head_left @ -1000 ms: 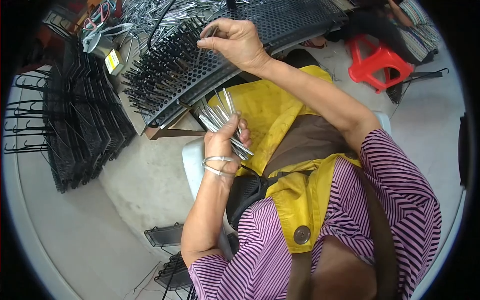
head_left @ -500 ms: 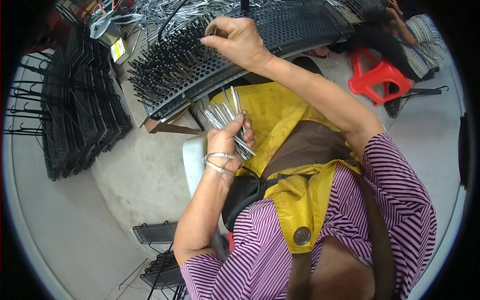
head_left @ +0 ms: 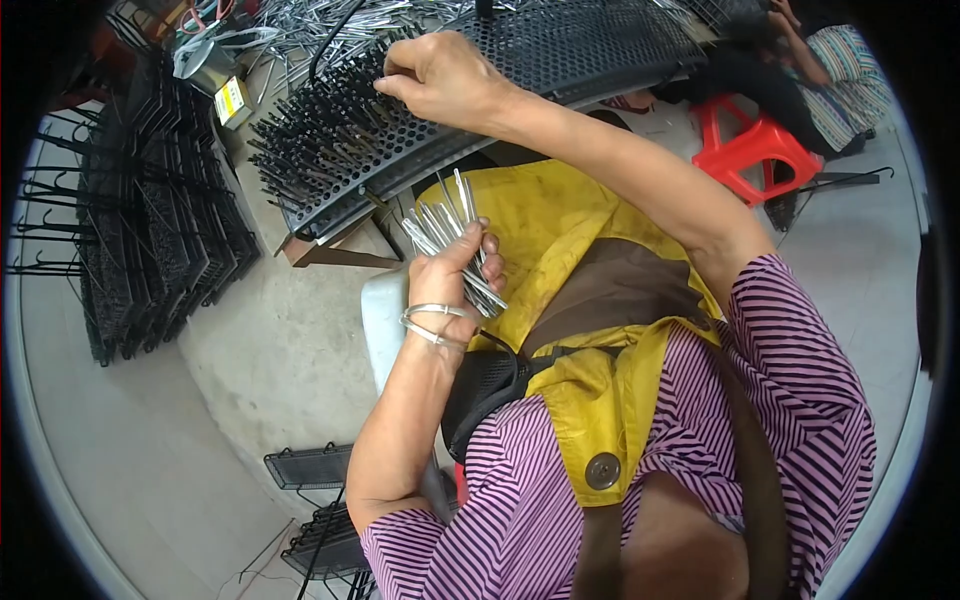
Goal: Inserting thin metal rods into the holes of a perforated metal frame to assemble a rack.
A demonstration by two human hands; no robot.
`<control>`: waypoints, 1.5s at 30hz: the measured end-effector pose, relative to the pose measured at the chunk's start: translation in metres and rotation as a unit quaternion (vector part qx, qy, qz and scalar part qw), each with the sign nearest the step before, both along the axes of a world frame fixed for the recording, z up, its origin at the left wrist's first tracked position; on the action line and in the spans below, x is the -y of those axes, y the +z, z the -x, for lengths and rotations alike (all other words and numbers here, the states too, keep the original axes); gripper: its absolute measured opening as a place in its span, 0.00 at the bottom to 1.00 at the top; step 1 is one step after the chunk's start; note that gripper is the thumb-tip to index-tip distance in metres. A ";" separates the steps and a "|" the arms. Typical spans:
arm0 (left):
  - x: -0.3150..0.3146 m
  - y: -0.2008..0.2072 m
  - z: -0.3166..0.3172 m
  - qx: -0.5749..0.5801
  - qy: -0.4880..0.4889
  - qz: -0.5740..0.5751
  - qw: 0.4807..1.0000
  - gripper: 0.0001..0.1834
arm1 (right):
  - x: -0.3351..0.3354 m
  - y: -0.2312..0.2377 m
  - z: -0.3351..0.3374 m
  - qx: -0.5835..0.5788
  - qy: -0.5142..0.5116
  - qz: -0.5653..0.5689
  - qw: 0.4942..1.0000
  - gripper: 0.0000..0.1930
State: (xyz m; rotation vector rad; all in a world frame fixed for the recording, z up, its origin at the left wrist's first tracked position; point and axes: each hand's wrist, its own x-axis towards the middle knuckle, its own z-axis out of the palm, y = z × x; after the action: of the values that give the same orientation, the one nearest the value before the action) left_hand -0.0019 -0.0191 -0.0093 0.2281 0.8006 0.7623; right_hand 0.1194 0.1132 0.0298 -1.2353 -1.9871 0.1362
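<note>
My left hand (head_left: 450, 272) is closed around a fanned bundle of thin silver metal rods (head_left: 434, 230), held above the yellow apron on my lap. Over the long black perforated rack (head_left: 590, 50), my right hand (head_left: 448, 82) is closed in a pinch, thumb against fingers. What the pinch holds, if anything, is too small and hidden to make out. Many dark-tipped rods (head_left: 318, 130) stand upright in the rack's holes, below and to the left of that hand. The rack's right part shows bare holes.
Loose silver rods (head_left: 300, 30) lie heaped behind the rack, near a metal can (head_left: 205, 65) and a yellow-and-white box (head_left: 232, 103). Black mesh racks with hooks (head_left: 165, 220) are stacked at left. A red stool (head_left: 755, 150) and another person (head_left: 845, 85) are at far right.
My right hand has moved a little to the left along the rack, above the standing rods. My left hand keeps its hold on the silver rods, nearly in place.
</note>
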 end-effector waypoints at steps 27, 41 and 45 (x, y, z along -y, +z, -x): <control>-0.004 -0.007 0.002 0.059 0.011 -0.067 0.996 0.11 | -0.013 0.007 0.005 0.067 0.060 -0.031 0.995 0.08; -0.002 -0.005 0.001 0.046 0.051 -0.082 0.994 0.11 | 0.065 -0.012 -0.017 -0.086 0.105 0.291 0.947 0.14; 0.000 -0.003 0.000 -0.002 0.046 -0.105 0.993 0.12 | 0.074 -0.017 -0.018 -0.274 0.108 0.392 0.872 0.10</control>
State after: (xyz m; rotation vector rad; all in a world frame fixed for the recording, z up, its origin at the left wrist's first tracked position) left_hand -0.0020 -0.0189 -0.0125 0.3842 0.7386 0.9348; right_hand 0.1375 0.0392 0.0125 -1.2308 -1.5652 1.3631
